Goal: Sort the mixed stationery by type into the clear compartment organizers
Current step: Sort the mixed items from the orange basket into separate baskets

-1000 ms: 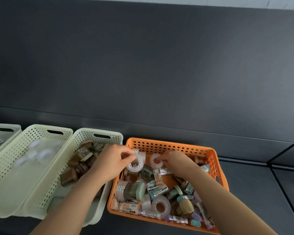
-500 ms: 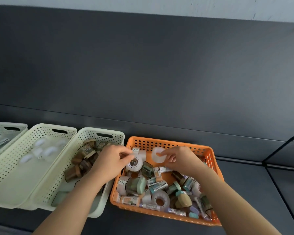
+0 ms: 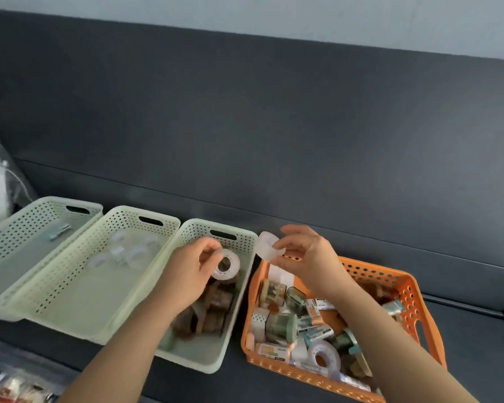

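A dark grey worktop (image 3: 477, 338) fills the low part of the view. Three pale green baskets sit on it in a row, from 9 o'clock round to 6 o'clock, side by side. The orange basket (image 3: 402, 289) sits at 4 o'clock, just beside the third pale basket (image 3: 192, 365). It is full of a mixed pile (image 3: 297, 324) of tape rolls and small boxes.

The middle pale basket (image 3: 70, 301) has a few clear rolls (image 3: 128, 251) at its far end. The third one has brown things (image 3: 213, 309) in it. The first pale basket (image 3: 41, 203), at 9 o'clock, has one small silver thing (image 3: 59, 230).

The left hand (image 3: 186, 274) is over the third pale basket. Its grip is closed round a white tape roll (image 3: 226, 264), pinched between thumb and fingers, at 12 o'clock of that basket.

The right hand (image 3: 309, 257) is over the orange basket's far left corner, at 11 o'clock of it. Its grip pinches a white ring (image 3: 266, 247) by the fingertips, held up in the air.
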Demonstrator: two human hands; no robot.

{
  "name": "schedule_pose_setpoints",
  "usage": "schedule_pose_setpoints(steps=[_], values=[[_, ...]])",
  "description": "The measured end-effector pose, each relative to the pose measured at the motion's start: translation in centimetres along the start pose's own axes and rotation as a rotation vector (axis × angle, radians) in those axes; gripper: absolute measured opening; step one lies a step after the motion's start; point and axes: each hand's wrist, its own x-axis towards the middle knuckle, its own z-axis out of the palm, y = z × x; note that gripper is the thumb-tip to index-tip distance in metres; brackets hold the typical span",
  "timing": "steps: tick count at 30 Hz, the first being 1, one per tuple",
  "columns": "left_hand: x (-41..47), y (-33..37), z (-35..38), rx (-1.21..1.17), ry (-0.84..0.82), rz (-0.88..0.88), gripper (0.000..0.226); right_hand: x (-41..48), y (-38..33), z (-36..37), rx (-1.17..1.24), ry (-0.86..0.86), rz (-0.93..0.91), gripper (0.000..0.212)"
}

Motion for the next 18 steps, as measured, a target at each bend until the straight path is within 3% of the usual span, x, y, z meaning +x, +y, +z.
schedule_pose_setpoints(steps=[7, 12, 18], values=[[0.0, -9.7, -11.2, 0.076, 0.105, -0.093, 0.008, 4.8, -6.5, 11.2, -0.069, -0.097, -0.079, 0.014], [0.7, -16.6, -16.3, 0.232, -0.104, -0.141, 0.008, 7.1, -9.5, 19.4, -0.305, -0.265, -0.13, 0.015], [1.8, -20.1, -16.3, 0.3, -0.34, -0.058, 0.011, 7.6, -10.3, 24.6, -0.645, -0.413, -0.075, 0.02]])
